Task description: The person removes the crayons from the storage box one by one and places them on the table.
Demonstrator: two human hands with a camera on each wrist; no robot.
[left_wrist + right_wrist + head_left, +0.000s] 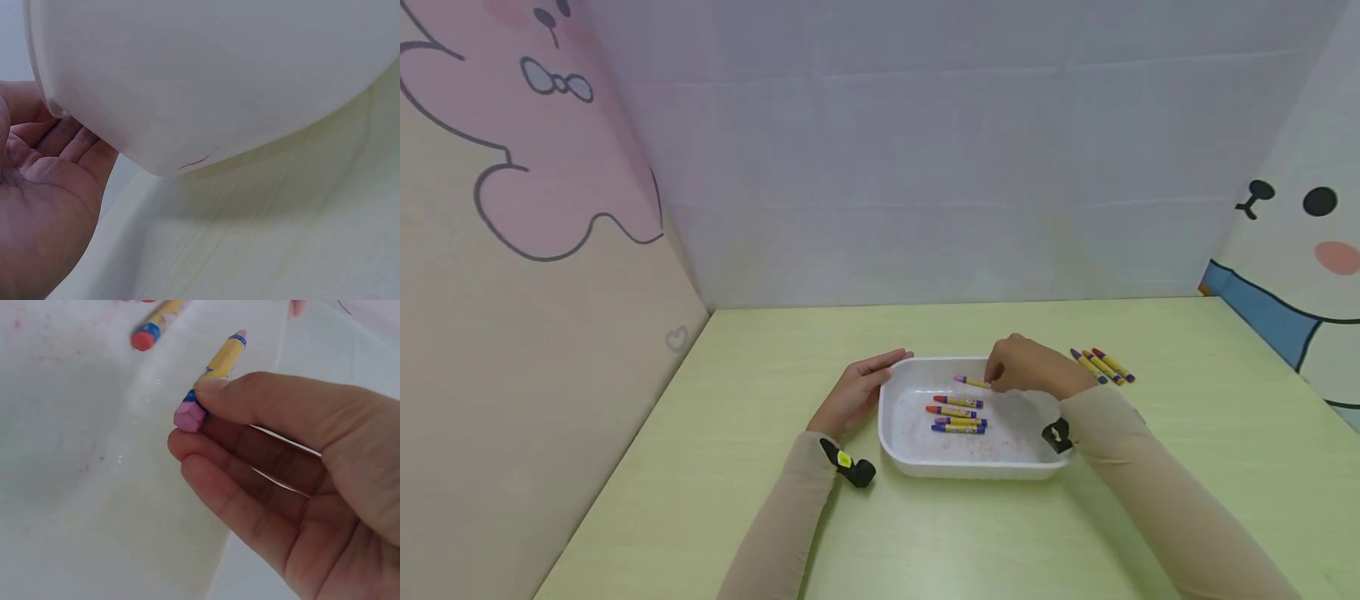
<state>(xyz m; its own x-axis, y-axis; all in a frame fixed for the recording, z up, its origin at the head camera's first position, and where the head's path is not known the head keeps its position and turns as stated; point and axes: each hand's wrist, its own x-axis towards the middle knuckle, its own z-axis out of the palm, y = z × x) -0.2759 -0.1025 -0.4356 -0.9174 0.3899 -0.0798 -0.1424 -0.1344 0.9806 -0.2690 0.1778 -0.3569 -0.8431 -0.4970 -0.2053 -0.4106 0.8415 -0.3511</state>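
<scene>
A pink crayon (222,362) in a yellow wrapper is pinched between the thumb and fingers of my right hand (1033,367), over the far part of a white tray (977,472). In the right wrist view its butt end shows by the thumb and its tip points away. My left hand (850,396) holds the tray's far left corner, the thumb at the rim; in the left wrist view the tray wall hides its fingertips. Inside the tray several crayons lie roughly side by side, among them a red crayon (958,402), an orange crayon (951,412) and a blue crayon (958,429).
Three more crayons (1102,367) lie together on the pale green table (790,350), to the right of the tray, beyond my right forearm. A white wall (925,167) closes off the back, with cartoon-printed panels at both sides. Coloured smudges mark the tray floor.
</scene>
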